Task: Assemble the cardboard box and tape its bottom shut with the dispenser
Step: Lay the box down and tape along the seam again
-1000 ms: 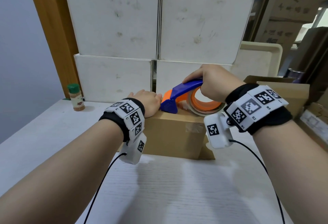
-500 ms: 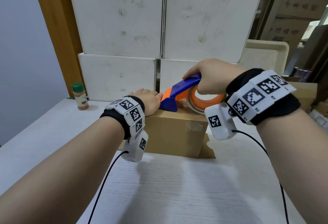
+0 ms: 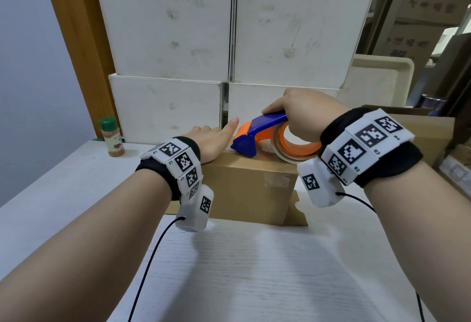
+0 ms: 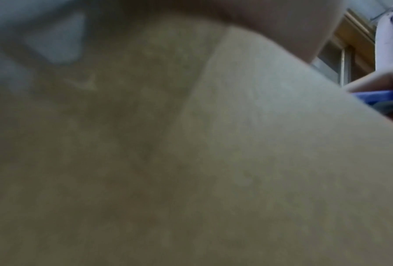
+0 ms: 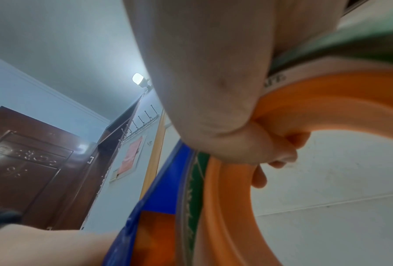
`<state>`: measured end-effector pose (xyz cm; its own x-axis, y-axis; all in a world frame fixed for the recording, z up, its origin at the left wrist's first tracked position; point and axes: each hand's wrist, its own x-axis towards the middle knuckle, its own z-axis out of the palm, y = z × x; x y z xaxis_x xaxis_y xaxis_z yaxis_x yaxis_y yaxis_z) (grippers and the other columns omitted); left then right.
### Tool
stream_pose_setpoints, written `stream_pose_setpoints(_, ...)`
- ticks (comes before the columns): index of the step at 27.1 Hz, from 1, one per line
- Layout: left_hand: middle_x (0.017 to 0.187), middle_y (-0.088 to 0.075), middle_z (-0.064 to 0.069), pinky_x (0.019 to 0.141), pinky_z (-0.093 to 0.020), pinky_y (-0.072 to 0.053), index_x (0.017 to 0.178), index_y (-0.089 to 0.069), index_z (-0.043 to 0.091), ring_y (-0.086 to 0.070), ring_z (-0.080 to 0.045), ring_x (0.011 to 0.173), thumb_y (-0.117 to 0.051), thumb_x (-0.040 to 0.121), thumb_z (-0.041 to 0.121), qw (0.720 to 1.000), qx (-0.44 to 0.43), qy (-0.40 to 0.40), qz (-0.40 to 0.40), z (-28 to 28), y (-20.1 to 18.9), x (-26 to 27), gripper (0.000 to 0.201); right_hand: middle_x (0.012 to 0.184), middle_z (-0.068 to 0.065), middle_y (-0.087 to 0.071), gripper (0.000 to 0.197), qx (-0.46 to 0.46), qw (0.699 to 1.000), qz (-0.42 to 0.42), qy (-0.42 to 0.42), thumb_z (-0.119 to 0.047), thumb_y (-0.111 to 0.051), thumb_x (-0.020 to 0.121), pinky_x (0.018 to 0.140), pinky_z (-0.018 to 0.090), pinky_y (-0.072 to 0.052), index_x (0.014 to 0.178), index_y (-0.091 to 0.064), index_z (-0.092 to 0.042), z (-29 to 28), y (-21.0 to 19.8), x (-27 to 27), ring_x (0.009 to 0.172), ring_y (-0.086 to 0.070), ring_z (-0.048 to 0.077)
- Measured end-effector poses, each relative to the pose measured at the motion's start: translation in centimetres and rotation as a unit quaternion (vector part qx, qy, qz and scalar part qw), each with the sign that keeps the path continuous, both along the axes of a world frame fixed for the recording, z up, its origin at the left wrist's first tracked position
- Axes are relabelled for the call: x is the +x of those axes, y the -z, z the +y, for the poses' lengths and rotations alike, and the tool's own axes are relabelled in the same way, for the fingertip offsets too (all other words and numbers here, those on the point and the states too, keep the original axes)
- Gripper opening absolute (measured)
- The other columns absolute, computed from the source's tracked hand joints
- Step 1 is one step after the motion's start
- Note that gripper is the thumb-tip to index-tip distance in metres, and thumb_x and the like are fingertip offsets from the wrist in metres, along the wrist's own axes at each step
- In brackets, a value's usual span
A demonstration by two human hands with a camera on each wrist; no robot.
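A brown cardboard box (image 3: 251,189) stands on the white table (image 3: 254,270), its upper face (image 4: 282,144) turned up. My right hand (image 3: 303,115) grips the blue and orange tape dispenser (image 3: 257,135), fingers hooked through its orange ring (image 5: 327,100); the blue nose rests on the box top near the middle. My left hand (image 3: 214,140) lies flat on the box's left top edge, fingers straight, index tip beside the dispenser's nose. A strip of clear tape (image 3: 276,179) shows on the front face.
Stacked white boxes (image 3: 229,41) form a wall right behind the box. A small spice jar with a green lid (image 3: 112,136) stands at the left rear. More cardboard boxes (image 3: 420,133) and a beige tray (image 3: 379,79) sit to the right. Wrist cables trail toward me.
My left hand's fingers have straightened out flat on the box top. The dispenser has tipped slightly with its nose still on the box; the view has shifted a little.
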<state>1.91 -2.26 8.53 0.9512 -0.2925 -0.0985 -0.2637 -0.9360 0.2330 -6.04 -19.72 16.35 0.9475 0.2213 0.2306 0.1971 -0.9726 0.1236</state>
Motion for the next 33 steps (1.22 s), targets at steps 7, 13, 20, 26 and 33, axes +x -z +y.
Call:
stream_pose_setpoints(7, 0.149, -0.034, -0.014, 0.112, -0.048, -0.028, 0.149, -0.01, 0.032, -0.031, -0.038, 0.135, -0.022, 0.1, 0.041, 0.999, 0.03, 0.03, -0.019, 0.2, -0.3, -0.6, 0.05, 0.093, -0.006, -0.045, 0.057, -0.017, 1.0, 0.0, -0.008, 0.003, -0.04, 0.084, 0.082, 0.034, -0.042, 0.125, -0.059, -0.032, 0.2, 0.0, 0.5, 0.084, -0.043, 0.017)
stream_pose_setpoints(13, 0.145, -0.039, -0.014, 0.111, -0.048, -0.028, 0.146, -0.03, 0.03, -0.034, -0.035, 0.134, -0.018, 0.092, 0.064, 0.999, -0.031, -0.011, 0.007, -0.1, -0.4, -0.5, 0.065, 0.092, -0.002, -0.053, 0.056, -0.03, 0.999, 0.005, -0.01, 0.005, -0.04, 0.082, 0.081, 0.036, -0.046, 0.12, -0.062, -0.03, 0.0, -0.1, 0.3, 0.085, -0.052, 0.023)
stream_pose_setpoints(20, 0.127, -0.053, -0.007, 0.102, -0.045, -0.039, 0.125, -0.051, 0.035, -0.045, -0.028, 0.119, -0.037, 0.061, 0.082, 0.998, -0.032, -0.046, 0.027, -0.3, -0.2, 0.2, 0.08, 0.105, 0.002, -0.058, 0.052, -0.095, 0.995, -0.007, -0.015, 0.002, -0.042, 0.085, 0.074, 0.034, -0.04, 0.121, -0.061, -0.031, -1.0, -1.1, -0.3, 0.09, -0.053, 0.025)
stream_pose_setpoints(26, 0.15, -0.037, -0.011, 0.116, -0.046, -0.021, 0.141, -0.037, 0.036, -0.03, -0.03, 0.139, -0.023, 0.096, 0.056, 0.994, -0.087, -0.057, 0.021, 0.1, -0.6, -0.5, 0.052, 0.096, 0.001, -0.047, 0.052, -0.098, 0.995, -0.018, -0.021, 0.001, -0.042, 0.087, 0.076, 0.035, -0.04, 0.124, -0.058, -0.032, -1.2, -0.8, -0.5, 0.093, -0.054, 0.028)
stream_pose_setpoints(33, 0.14, -0.045, -0.007, 0.109, -0.044, -0.03, 0.136, -0.043, 0.028, -0.036, -0.029, 0.131, -0.016, 0.091, 0.06, 0.999, -0.003, -0.042, -0.016, 0.0, 0.6, 0.6, 0.062, 0.092, 0.003, -0.052, 0.057, -0.052, 0.999, -0.003, -0.011, 0.008, -0.039, 0.08, 0.073, 0.036, -0.045, 0.117, -0.062, -0.028, -2.5, 0.0, -0.9, 0.084, -0.055, 0.026)
